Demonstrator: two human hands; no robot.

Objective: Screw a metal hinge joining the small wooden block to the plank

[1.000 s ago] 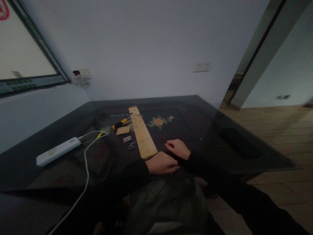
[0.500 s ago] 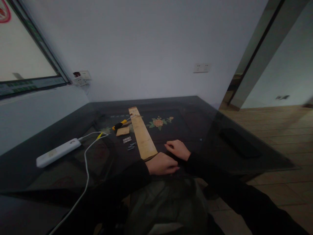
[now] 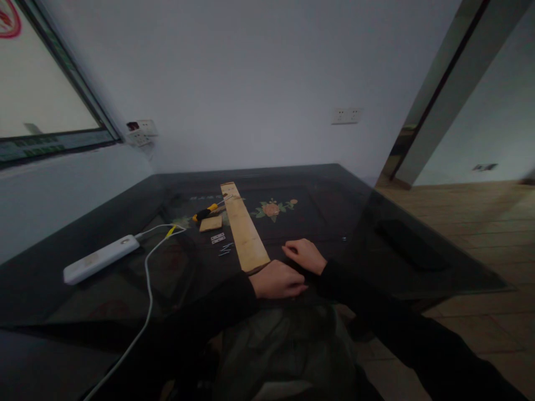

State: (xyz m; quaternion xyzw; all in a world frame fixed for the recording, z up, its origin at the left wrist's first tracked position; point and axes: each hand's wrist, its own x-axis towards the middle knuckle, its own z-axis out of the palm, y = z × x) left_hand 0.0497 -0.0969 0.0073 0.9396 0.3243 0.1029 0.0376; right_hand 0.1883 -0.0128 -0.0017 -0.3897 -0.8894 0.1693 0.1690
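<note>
My left hand (image 3: pixel 278 280) rests near the table's front edge, fingers curled loosely, just below the near end of a long pale wooden plank (image 3: pixel 243 227). Beside it, my right hand (image 3: pixel 305 255) lies on the dark glass with its fingers bent under. Nothing shows in either hand, though the dim light hides the fingertips. Left of the plank lie a small metal hinge (image 3: pixel 217 238), a few loose screws (image 3: pixel 224 249), a little wooden block (image 3: pixel 210 223) and a yellow-and-black screwdriver (image 3: pixel 206 211).
The dark glass table (image 3: pixel 376 245) has a flower pattern (image 3: pixel 272 209) beneath it. A white power bank (image 3: pixel 100 258) with a white cable (image 3: pixel 146 278) lies at the left. A wall with sockets stands behind, wooden floor and a doorway to the right.
</note>
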